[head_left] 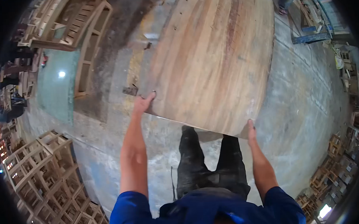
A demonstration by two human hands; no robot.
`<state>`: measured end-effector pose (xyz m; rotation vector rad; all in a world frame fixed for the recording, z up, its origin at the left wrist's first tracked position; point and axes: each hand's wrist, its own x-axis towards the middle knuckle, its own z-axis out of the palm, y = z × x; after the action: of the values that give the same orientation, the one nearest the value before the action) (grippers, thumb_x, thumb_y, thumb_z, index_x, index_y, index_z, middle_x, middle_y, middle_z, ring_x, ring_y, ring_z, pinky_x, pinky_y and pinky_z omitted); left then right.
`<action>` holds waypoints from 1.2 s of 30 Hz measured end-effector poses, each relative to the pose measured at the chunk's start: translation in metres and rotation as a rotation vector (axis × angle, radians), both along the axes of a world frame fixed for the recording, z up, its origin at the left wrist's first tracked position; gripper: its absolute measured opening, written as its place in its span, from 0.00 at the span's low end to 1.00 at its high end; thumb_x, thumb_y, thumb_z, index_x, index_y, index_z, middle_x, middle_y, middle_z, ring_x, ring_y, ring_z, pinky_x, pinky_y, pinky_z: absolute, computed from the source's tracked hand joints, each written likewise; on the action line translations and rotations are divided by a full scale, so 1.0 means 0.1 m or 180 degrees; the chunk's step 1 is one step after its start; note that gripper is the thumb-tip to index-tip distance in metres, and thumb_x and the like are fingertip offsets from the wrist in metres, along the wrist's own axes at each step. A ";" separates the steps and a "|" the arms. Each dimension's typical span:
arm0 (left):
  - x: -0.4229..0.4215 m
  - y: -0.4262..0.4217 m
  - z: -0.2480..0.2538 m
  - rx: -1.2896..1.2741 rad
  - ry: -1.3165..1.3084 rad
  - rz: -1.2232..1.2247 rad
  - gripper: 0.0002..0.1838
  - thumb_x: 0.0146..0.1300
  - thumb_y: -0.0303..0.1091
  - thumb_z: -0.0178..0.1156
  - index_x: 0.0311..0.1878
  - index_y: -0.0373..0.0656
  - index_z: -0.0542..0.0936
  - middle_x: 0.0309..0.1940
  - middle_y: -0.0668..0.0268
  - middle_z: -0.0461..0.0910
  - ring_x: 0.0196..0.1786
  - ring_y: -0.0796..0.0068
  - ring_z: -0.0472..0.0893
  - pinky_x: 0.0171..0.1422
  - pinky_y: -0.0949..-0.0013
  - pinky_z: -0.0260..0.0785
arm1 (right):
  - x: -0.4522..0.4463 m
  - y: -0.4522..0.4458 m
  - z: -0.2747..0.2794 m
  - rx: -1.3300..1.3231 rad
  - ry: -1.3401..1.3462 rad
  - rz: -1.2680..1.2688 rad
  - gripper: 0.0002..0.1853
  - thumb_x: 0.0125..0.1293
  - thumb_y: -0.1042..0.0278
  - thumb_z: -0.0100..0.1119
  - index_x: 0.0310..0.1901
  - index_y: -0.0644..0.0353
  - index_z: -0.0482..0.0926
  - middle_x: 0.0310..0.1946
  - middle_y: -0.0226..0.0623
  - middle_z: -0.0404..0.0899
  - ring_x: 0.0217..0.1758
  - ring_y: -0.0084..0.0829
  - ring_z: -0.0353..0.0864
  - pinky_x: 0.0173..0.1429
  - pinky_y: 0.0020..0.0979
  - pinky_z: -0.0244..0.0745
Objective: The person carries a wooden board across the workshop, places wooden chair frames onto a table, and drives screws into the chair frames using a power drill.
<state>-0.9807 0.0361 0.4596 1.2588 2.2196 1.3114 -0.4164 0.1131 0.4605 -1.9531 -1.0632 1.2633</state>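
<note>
Together, both hands [144,102] [251,130] hold a wooden panel [215,64]

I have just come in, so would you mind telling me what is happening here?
A person in a blue top is holding a large wooden panel by its near end. The left-hand grip is at the near left corner, thumb on top, and the right-hand grip is at the near right corner. The panel's far end runs out of view, so what supports it there cannot be told. Wooden frames are stacked at lower left.
</note>
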 end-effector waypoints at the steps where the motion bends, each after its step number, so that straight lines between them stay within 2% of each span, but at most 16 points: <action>1: -0.09 -0.13 -0.17 -0.0869 -0.0568 0.0101 0.36 0.48 0.53 0.71 0.47 0.26 0.79 0.45 0.48 0.82 0.51 0.56 0.81 0.57 0.62 0.70 | 0.05 -0.26 0.03 0.0066 -0.0202 0.0086 0.45 0.61 0.37 0.57 0.63 0.74 0.64 0.63 0.49 0.66 0.66 0.39 0.64 0.70 0.36 0.56; 2: -0.11 -0.46 -0.28 -0.1813 -0.1122 0.0211 0.33 0.49 0.48 0.72 0.48 0.27 0.79 0.46 0.49 0.82 0.52 0.57 0.80 0.57 0.63 0.70 | 0.13 -0.32 0.05 -0.1005 -0.0057 -0.0045 0.48 0.59 0.34 0.57 0.64 0.76 0.62 0.63 0.50 0.65 0.67 0.41 0.63 0.70 0.36 0.56; 3: -0.02 -0.48 -0.24 -0.1879 -0.1172 0.0224 0.33 0.49 0.48 0.72 0.48 0.27 0.79 0.46 0.49 0.82 0.52 0.57 0.80 0.57 0.63 0.70 | 0.15 -0.31 0.03 -0.1071 -0.0107 -0.0037 0.48 0.59 0.34 0.57 0.64 0.76 0.62 0.63 0.50 0.65 0.67 0.41 0.63 0.70 0.36 0.56; 5: 0.10 -0.29 0.07 -0.1222 -0.1707 0.0117 0.31 0.50 0.47 0.71 0.47 0.28 0.79 0.45 0.50 0.82 0.52 0.59 0.81 0.57 0.64 0.70 | 0.16 -0.29 0.00 -0.1065 -0.0485 -0.0059 0.51 0.56 0.31 0.58 0.64 0.77 0.61 0.63 0.50 0.65 0.66 0.41 0.65 0.69 0.36 0.58; 6: 0.07 -0.34 -0.08 -0.1122 -0.1670 0.0069 0.34 0.50 0.52 0.70 0.46 0.26 0.79 0.43 0.47 0.82 0.50 0.58 0.81 0.54 0.64 0.71 | 0.17 -0.33 0.01 -0.1106 -0.0501 -0.0058 0.51 0.56 0.31 0.58 0.64 0.77 0.61 0.63 0.50 0.65 0.66 0.41 0.65 0.69 0.36 0.58; 8: 0.06 -0.34 -0.02 -0.1376 -0.1440 0.0188 0.36 0.49 0.54 0.70 0.45 0.26 0.79 0.42 0.47 0.82 0.50 0.58 0.82 0.53 0.63 0.71 | 0.20 -0.29 -0.03 -0.0883 -0.0622 -0.0184 0.47 0.56 0.33 0.60 0.58 0.77 0.67 0.55 0.48 0.73 0.57 0.38 0.71 0.62 0.35 0.65; 10: 0.14 -0.45 0.13 -0.1987 -0.1102 0.0401 0.37 0.47 0.57 0.71 0.44 0.26 0.79 0.40 0.46 0.83 0.48 0.57 0.82 0.52 0.62 0.71 | 0.24 -0.35 0.06 -0.0991 -0.0558 -0.0179 0.47 0.56 0.32 0.59 0.58 0.77 0.68 0.54 0.48 0.73 0.57 0.38 0.71 0.62 0.35 0.64; 15: 0.44 -0.40 0.11 -0.1576 -0.1345 0.0384 0.38 0.44 0.57 0.71 0.44 0.28 0.80 0.41 0.47 0.82 0.48 0.54 0.82 0.54 0.60 0.71 | 0.56 -0.27 -0.17 -0.0884 -0.0607 -0.0517 0.47 0.54 0.31 0.60 0.56 0.75 0.69 0.53 0.47 0.73 0.57 0.37 0.70 0.62 0.36 0.63; 20: 0.26 -0.62 -0.29 -0.1684 -0.1254 0.0287 0.39 0.44 0.57 0.71 0.48 0.28 0.79 0.44 0.48 0.82 0.50 0.54 0.81 0.56 0.61 0.71 | 0.30 -0.25 0.07 -0.1014 -0.0398 -0.0285 0.51 0.51 0.29 0.61 0.58 0.76 0.67 0.55 0.47 0.71 0.57 0.38 0.70 0.64 0.35 0.62; 23: 0.24 -0.50 -0.04 -0.1518 -0.1058 0.0255 0.41 0.44 0.59 0.70 0.49 0.27 0.78 0.44 0.47 0.82 0.50 0.53 0.81 0.55 0.61 0.71 | 0.52 -0.38 -0.40 -0.0989 -0.0589 -0.0422 0.52 0.52 0.29 0.60 0.60 0.77 0.65 0.58 0.48 0.70 0.60 0.39 0.68 0.66 0.35 0.60; 26: 0.18 -0.47 0.03 -0.2107 -0.0820 0.0466 0.40 0.45 0.59 0.70 0.49 0.28 0.78 0.44 0.47 0.82 0.51 0.54 0.81 0.55 0.61 0.71 | 0.28 -0.36 -0.04 -0.1185 -0.0288 -0.0148 0.56 0.54 0.27 0.57 0.66 0.77 0.58 0.66 0.51 0.62 0.68 0.41 0.61 0.71 0.35 0.54; 31: 0.22 -0.48 0.14 -0.2160 -0.1357 0.0552 0.41 0.44 0.59 0.71 0.50 0.28 0.78 0.46 0.46 0.81 0.52 0.57 0.80 0.57 0.61 0.70 | 0.50 -0.64 -0.17 -0.1206 -0.0434 -0.0134 0.51 0.56 0.33 0.60 0.64 0.76 0.61 0.65 0.52 0.64 0.67 0.40 0.63 0.70 0.35 0.56; 33: 0.13 -0.52 -0.07 -0.1968 -0.0952 0.0334 0.45 0.44 0.64 0.68 0.53 0.31 0.77 0.48 0.43 0.79 0.55 0.55 0.79 0.61 0.60 0.68 | 0.55 -0.41 -0.42 -0.0695 -0.0651 0.0182 0.48 0.58 0.35 0.59 0.63 0.75 0.63 0.65 0.51 0.64 0.68 0.39 0.62 0.70 0.35 0.56; 34: 0.06 -0.60 -0.23 -0.2708 -0.0043 0.0453 0.42 0.47 0.65 0.66 0.50 0.31 0.79 0.46 0.48 0.81 0.53 0.51 0.79 0.57 0.55 0.69 | 0.34 -0.31 -0.03 -0.1238 -0.0482 0.0221 0.48 0.58 0.32 0.57 0.63 0.73 0.63 0.65 0.54 0.63 0.70 0.46 0.60 0.71 0.39 0.55; 35: 0.25 -0.41 0.29 -0.3484 0.0331 0.0576 0.48 0.44 0.71 0.63 0.54 0.33 0.76 0.51 0.46 0.78 0.56 0.46 0.75 0.59 0.51 0.66 | 0.34 -0.28 0.08 -0.1116 -0.0425 0.0106 0.48 0.58 0.32 0.57 0.63 0.73 0.63 0.65 0.54 0.63 0.70 0.46 0.60 0.71 0.39 0.55; 36: 0.39 -0.36 0.50 -0.3429 0.0735 0.0558 0.48 0.46 0.71 0.62 0.57 0.34 0.73 0.53 0.45 0.75 0.58 0.45 0.73 0.61 0.49 0.63 | 0.37 -0.21 0.06 -0.1395 -0.1087 0.0459 0.49 0.57 0.30 0.55 0.64 0.72 0.62 0.64 0.56 0.64 0.69 0.50 0.59 0.71 0.41 0.55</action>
<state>-0.9416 0.0001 0.5100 0.7906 2.5855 -0.1218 -0.3797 0.0917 0.4665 -2.5322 -1.1811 1.3580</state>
